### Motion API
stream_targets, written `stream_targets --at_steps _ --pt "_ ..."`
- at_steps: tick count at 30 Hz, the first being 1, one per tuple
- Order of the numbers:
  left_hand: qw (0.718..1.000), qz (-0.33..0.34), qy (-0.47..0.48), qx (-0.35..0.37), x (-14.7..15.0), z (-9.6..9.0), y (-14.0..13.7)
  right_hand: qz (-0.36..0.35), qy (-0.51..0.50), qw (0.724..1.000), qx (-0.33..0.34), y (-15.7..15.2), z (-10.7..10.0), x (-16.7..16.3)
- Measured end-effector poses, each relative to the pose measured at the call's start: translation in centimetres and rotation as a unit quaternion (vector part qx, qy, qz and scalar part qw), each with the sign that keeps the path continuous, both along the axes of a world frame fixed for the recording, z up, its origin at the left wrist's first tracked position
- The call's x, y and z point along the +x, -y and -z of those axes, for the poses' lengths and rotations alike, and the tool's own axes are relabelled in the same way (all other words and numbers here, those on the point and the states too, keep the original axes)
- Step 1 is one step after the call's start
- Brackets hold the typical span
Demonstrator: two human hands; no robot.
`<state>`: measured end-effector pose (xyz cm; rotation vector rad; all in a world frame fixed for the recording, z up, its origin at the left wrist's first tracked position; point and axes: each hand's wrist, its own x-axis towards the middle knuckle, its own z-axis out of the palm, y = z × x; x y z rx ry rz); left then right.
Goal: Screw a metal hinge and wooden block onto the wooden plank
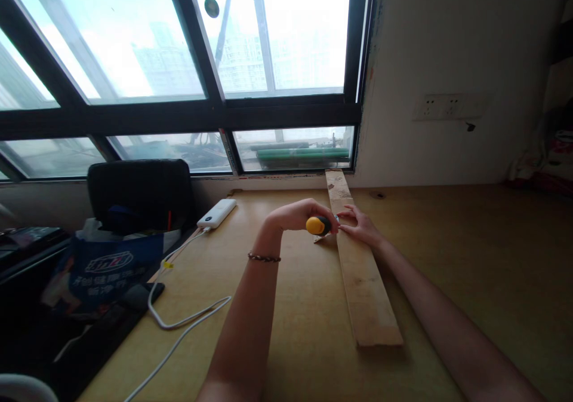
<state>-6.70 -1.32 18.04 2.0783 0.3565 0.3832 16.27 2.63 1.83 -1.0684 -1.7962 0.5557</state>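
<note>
A long wooden board (369, 288) lies on the table, running from near the window sill towards me. My left hand (308, 211) is bent at the wrist and wrapped round a screwdriver (317, 226) with a yellow and black handle, held over the board's left edge. Beside its front end, the thumb and forefinger of my right hand (360, 227) come together on the board around a small metallic bit that I cannot make out. Under my left hand a small flat piece (321, 238) sticks out at the board's left side.
A white power bank (216, 213) with a white cable (192, 318) lies on the left of the wooden table (304, 342). Beyond that edge are a black chair (141, 193) and a blue bag (116, 270). A window (286, 112) and a wall with sockets (452, 107) stand behind.
</note>
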Motion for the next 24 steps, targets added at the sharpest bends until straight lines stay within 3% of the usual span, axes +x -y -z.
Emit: stream_targets --at_steps 5,11,17,24 --pt "0.994 -0.08 0.075 -0.008 -0.6 -0.1 0.0 -0.002 -0.001 1.0 -0.006 0.1 -0.2 0.0" --pt "0.956 -0.205 0.208 -0.02 0.2 1.5 -1.2 -0.001 -0.003 1.0 -0.004 0.2 -0.4 -0.1" --pt "0.935 -0.265 0.223 -0.074 0.9 3.0 -2.7 0.004 0.003 1.0 -0.003 0.3 -0.4 -0.2" --pt "0.93 -0.281 0.217 -0.099 1.7 3.6 -2.9 -0.001 0.0 1.0 -0.006 0.3 -0.5 -0.2"
